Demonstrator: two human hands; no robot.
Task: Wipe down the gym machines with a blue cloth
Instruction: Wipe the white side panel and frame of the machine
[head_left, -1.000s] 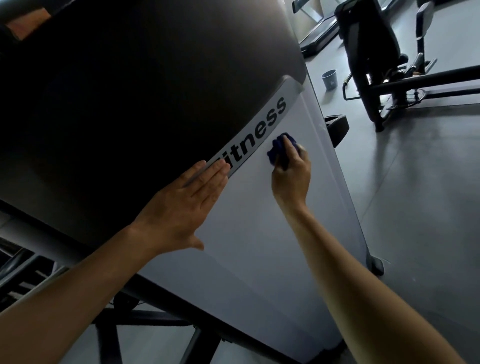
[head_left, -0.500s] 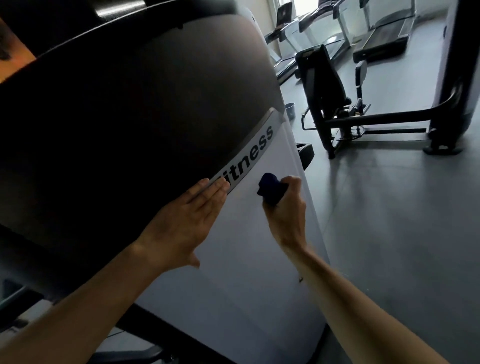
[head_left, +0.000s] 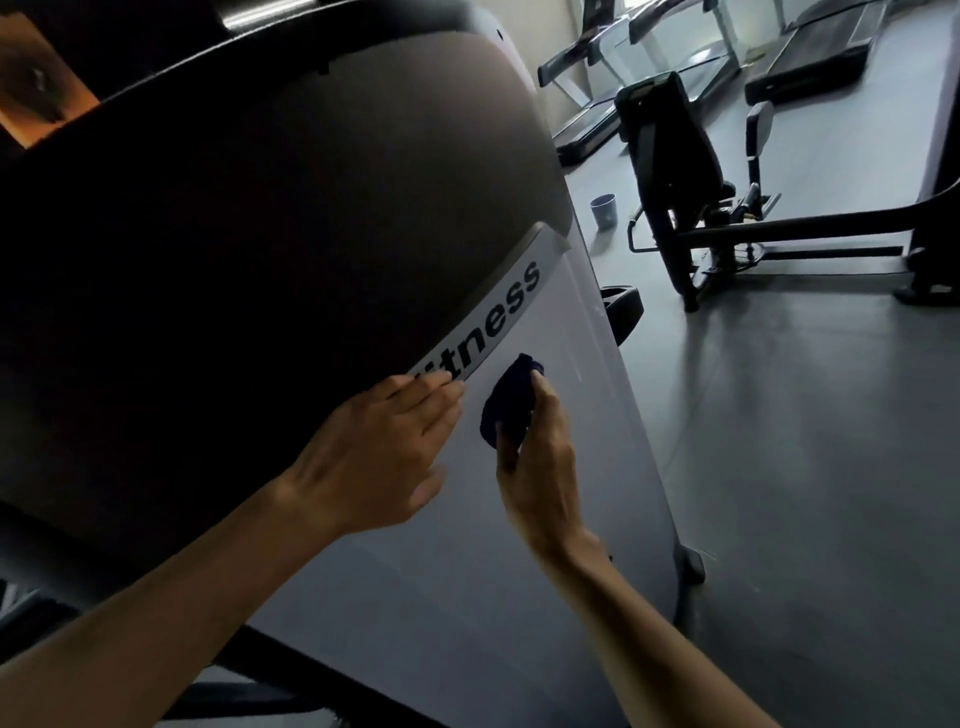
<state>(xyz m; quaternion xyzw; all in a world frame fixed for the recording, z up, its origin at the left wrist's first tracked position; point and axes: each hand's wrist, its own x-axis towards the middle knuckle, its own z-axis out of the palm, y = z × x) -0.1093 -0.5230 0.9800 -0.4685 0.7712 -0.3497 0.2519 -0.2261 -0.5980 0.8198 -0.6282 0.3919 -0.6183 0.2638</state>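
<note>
A gym machine fills the left of the view: a dark upper shroud above a white side panel, with a strip lettered "fitness" between them. My left hand lies flat on the panel, straight fingers touching the lower end of the lettered strip. My right hand grips a bunched dark blue cloth and presses it against the white panel just below the lettering. The two hands are close together, a small gap between them.
Grey floor spreads to the right. A black seated machine with a long frame stands at the back right, a small blue cup on the floor beside it. Treadmills line the far wall. A black foot juts from the panel's edge.
My right hand has drawn the cloth down the panel, toward my left hand. The left hand stays on the strip. The view has tilted up, showing more of the room.
</note>
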